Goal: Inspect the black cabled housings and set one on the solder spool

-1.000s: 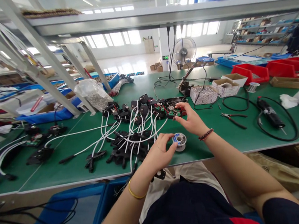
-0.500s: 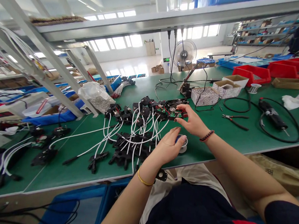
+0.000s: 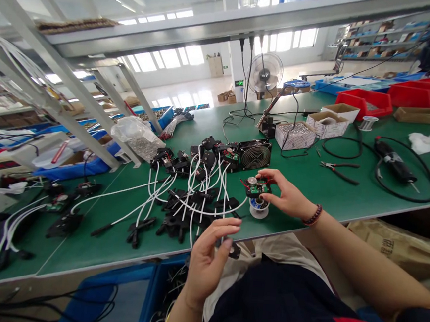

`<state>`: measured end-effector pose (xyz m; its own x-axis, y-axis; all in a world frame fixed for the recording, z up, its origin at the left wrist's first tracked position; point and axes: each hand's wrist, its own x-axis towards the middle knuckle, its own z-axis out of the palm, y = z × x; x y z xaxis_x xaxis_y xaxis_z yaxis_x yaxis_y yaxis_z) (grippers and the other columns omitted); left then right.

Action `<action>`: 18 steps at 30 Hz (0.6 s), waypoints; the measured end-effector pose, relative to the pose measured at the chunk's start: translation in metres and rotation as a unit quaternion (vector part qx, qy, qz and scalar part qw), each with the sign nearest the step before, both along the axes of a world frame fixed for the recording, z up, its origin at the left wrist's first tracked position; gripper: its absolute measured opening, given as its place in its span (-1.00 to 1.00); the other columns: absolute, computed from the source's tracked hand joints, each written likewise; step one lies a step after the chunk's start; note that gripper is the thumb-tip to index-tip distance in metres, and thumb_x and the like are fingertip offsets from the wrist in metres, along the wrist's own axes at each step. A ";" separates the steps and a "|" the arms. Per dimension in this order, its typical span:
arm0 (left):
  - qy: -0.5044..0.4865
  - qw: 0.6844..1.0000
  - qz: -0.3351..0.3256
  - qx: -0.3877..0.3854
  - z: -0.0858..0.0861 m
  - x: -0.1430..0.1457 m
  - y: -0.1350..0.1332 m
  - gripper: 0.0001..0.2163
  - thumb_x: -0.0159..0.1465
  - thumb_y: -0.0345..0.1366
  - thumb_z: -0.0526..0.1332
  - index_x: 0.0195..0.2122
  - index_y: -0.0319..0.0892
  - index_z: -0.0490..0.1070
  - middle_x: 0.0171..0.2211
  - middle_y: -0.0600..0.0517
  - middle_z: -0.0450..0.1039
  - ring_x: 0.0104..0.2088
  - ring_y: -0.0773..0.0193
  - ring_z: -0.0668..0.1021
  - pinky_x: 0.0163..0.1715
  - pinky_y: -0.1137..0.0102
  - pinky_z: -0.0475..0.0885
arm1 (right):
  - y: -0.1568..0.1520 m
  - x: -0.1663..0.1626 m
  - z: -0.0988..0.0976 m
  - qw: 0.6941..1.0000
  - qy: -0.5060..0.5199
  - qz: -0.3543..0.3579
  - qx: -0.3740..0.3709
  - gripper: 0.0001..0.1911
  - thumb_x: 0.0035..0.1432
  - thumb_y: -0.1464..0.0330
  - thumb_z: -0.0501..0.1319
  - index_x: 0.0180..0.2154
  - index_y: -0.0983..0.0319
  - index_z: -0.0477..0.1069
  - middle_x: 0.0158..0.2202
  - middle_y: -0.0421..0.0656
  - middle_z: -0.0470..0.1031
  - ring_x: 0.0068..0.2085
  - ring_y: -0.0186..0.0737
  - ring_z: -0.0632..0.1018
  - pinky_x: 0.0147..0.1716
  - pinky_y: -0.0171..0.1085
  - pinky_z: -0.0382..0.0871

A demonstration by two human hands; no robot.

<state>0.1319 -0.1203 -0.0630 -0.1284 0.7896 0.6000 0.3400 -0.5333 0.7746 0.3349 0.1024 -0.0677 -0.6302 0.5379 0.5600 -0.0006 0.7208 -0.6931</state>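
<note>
My right hand [image 3: 290, 196] is closed on a small green circuit board with a black housing [image 3: 256, 186] and holds it just above a solder spool [image 3: 259, 207] on the green table [image 3: 309, 188]. My left hand [image 3: 207, 259] hovers at the table's front edge. Its fingers curl toward the thumb in a loose pinch, and I cannot make out what is between them. A heap of black parts with white cables [image 3: 193, 194] lies just left of both hands. A black cooling fan [image 3: 254, 155] stands behind the board.
Pliers [image 3: 337, 170] and a corded electric screwdriver [image 3: 393, 165] lie to the right. A box of screws [image 3: 295, 135], cardboard boxes and red bins [image 3: 364, 101] stand at the back. A plastic bag [image 3: 137, 135] and shelf struts are on the left.
My right hand has lifted the circuit board off the pile and brought it nearer, over the solder spool. My left hand has left the spool and drawn back to the table's edge.
</note>
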 end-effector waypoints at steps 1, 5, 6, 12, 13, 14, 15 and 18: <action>-0.052 0.999 0.013 -0.008 -0.005 -0.003 -0.007 -0.78 0.56 -0.37 0.26 0.10 0.01 0.67 0.12 0.00 0.67 0.15 0.24 0.67 0.19 0.43 0.53 | -0.003 0.002 -0.005 1.000 -0.004 0.002 -0.001 -0.45 0.36 0.26 0.36 0.32 0.11 0.36 0.23 0.02 0.54 0.24 0.07 0.61 0.32 0.10 0.57; -0.223 0.972 0.071 0.005 -0.015 -0.012 -0.020 -0.85 0.48 -0.24 0.43 0.03 -0.03 0.74 0.09 -0.02 0.71 0.15 0.21 0.70 0.20 0.48 0.56 | -0.007 0.004 -0.022 1.000 -0.018 -0.009 -0.001 -0.49 0.39 0.28 0.33 0.30 0.12 0.37 0.22 0.02 0.55 0.22 0.05 0.62 0.29 0.08 0.60; -0.259 0.962 0.084 0.008 -0.015 -0.016 -0.021 -0.82 0.43 -0.21 0.48 0.01 -0.06 0.75 0.07 -0.05 0.72 0.13 0.18 0.71 0.19 0.47 0.58 | -0.006 0.004 -0.025 1.000 -0.021 -0.013 0.000 -0.50 0.39 0.28 0.33 0.30 0.11 0.37 0.22 0.02 0.55 0.23 0.05 0.62 0.28 0.07 0.61; -0.467 0.865 0.179 0.047 -0.007 -0.055 -0.025 -0.63 0.03 -0.22 0.71 -0.13 -0.10 0.76 -0.13 -0.02 0.74 -0.09 0.19 0.74 0.03 0.42 0.66 | -0.005 0.004 -0.030 0.999 -0.025 -0.037 0.025 -0.56 0.44 0.16 0.30 0.27 0.09 0.43 0.20 0.00 0.58 0.21 0.08 0.63 0.24 0.06 0.63; -0.474 0.858 0.192 0.054 -0.007 -0.062 -0.028 -0.63 0.01 -0.23 0.71 -0.16 -0.08 0.75 -0.17 0.01 0.73 -0.12 0.22 0.73 -0.01 0.44 0.66 | -0.007 0.004 -0.029 0.999 -0.020 -0.038 0.029 -0.56 0.45 0.12 0.30 0.26 0.08 0.43 0.18 0.00 0.59 0.19 0.08 0.65 0.22 0.07 0.65; -0.474 0.855 0.203 0.057 -0.007 -0.067 -0.030 -0.64 0.01 -0.22 0.71 -0.19 -0.09 0.74 -0.21 0.03 0.72 -0.16 0.25 0.72 -0.03 0.44 0.65 | -0.009 0.005 -0.028 0.999 -0.012 -0.039 0.032 -0.57 0.47 0.09 0.29 0.25 0.07 0.44 0.17 0.00 0.59 0.17 0.10 0.66 0.19 0.08 0.66; -0.476 0.851 0.215 0.058 -0.008 -0.070 -0.034 -0.65 0.00 -0.22 0.71 -0.21 -0.11 0.73 -0.25 0.03 0.70 -0.20 0.27 0.71 -0.06 0.44 0.64 | -0.010 0.006 -0.028 0.999 -0.002 -0.037 0.036 -0.57 0.47 0.04 0.29 0.24 0.04 0.45 0.15 0.00 0.61 0.13 0.11 0.67 0.16 0.10 0.67; -0.473 0.846 0.242 0.046 -0.011 -0.072 -0.043 -0.64 0.01 -0.19 0.70 -0.22 -0.16 0.69 -0.34 0.03 0.62 -0.27 0.26 0.66 -0.10 0.38 0.63 | -0.009 0.011 -0.036 0.998 0.035 -0.024 0.041 -0.53 0.42 -0.10 0.31 0.22 -0.09 0.49 0.07 0.05 0.64 0.00 0.16 0.70 0.00 0.13 0.66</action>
